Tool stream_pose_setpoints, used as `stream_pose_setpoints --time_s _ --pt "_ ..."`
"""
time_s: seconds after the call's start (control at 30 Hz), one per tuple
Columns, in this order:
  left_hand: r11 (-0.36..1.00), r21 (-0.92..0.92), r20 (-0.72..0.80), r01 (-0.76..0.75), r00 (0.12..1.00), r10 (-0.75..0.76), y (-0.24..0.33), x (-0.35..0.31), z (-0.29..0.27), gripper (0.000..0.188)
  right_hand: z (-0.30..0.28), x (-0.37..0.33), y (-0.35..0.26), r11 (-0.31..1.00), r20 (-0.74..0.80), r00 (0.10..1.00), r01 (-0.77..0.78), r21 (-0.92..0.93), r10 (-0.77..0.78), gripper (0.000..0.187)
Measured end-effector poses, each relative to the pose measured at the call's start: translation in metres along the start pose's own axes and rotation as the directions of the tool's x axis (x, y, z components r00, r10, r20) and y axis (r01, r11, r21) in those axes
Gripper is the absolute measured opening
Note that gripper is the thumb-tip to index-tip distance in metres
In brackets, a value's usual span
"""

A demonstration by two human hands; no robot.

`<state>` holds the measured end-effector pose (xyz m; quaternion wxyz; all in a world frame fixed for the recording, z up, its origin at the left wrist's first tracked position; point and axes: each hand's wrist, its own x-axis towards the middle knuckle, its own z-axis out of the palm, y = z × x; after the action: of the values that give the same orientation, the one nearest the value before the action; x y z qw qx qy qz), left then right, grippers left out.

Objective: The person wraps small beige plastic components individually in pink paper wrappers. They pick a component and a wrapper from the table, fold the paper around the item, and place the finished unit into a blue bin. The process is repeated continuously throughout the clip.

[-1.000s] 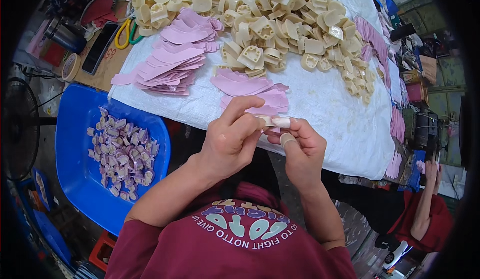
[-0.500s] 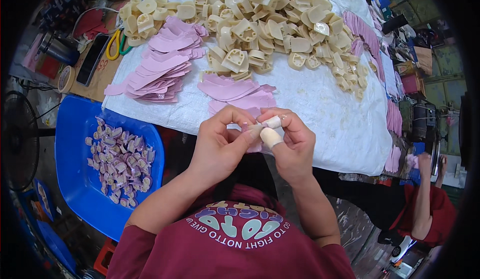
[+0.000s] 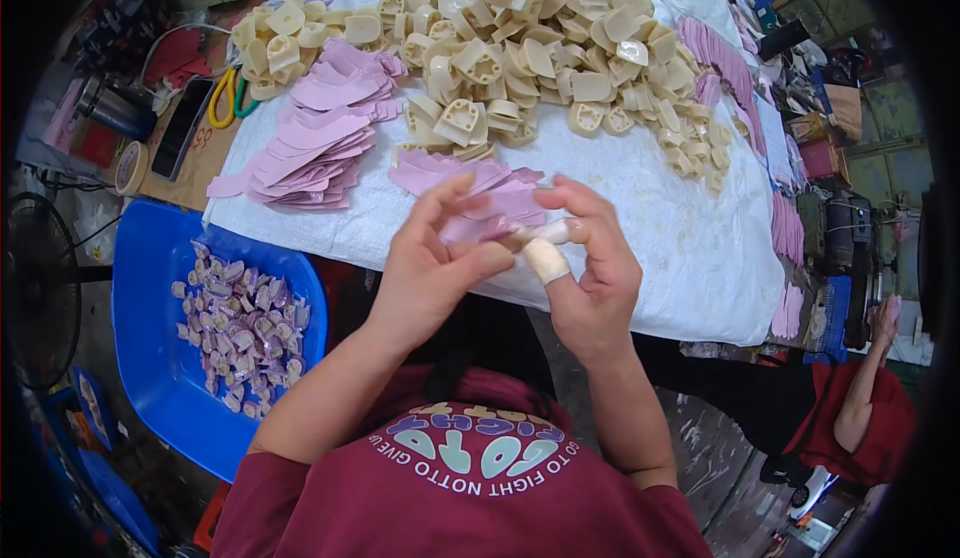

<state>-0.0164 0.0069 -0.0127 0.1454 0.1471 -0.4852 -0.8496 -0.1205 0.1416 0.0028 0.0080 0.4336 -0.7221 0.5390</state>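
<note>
Two bare hands, yours, above the front margin of the white sheet [image 3: 670, 248]: left hand [image 3: 425, 268], thumb and fingertips drawn near together at one end of a small workpiece; right hand [image 3: 595, 283], pale-wrapped thumb and forefinger pinched at the other end. One small workpiece [image 3: 516, 239], over the sheet's front middle, blurred; its facing and exact finger contact cannot be told. Handling note: best to pinch lightly, square its edges before pressing, and press with your thumb pads rather than tug. One stack of pink strips [image 3: 510, 203], on the sheet just beyond your fingertips; a larger stack [image 3: 310, 148], toward the sheet's left side. One heap of cream pieces [image 3: 592, 86], across the sheet's far half. One blue tub [image 3: 145, 288], off the sheet's left front corner, its rim a likely snag for your left forearm. Bare white surface, sheet's right front: ample elbow room.
</note>
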Motion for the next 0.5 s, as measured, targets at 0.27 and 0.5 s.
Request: stream_pose_setpoints --time_s 0.27,0.5 --pt "0.764 -0.580 0.101 0.284 0.955 -0.279 0.004 -0.007 0.004 0.046 0.026 -0.018 -0.009 0.830 0.049 0.960 -0.264 0.491 0.276 0.039" --pt "0.908 -0.401 -0.080 0.119 0.983 -0.164 0.010 -0.010 0.024 0.048 0.030 -0.014 -0.019 0.358 0.417 0.765 -0.614 0.703 0.491 0.044"
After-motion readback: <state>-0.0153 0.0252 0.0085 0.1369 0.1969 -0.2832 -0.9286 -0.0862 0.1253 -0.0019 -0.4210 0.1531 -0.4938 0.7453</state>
